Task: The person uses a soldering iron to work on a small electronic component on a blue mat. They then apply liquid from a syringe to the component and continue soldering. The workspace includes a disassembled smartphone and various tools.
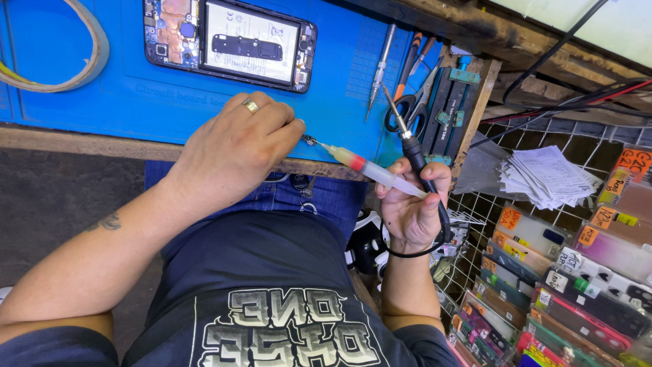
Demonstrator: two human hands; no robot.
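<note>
Head view: we see our left hand point(234, 146) pinching a tiny metal part point(310, 141) at the blue mat's point(136, 95) front edge. Our right hand point(414, 204) grips a clear syringe point(370, 170) and a black soldering iron point(411, 146), the syringe's tip touching the part.

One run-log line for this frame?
left hand: pinching small part | right hand: holding syringe, soldering iron | opened phone on blue mat

A clear syringe point(370, 170) with a red collar lies level, needle pointing left at a small metal part point(310, 141); a black soldering iron point(411, 153) tilts tip-up beside it.
</note>
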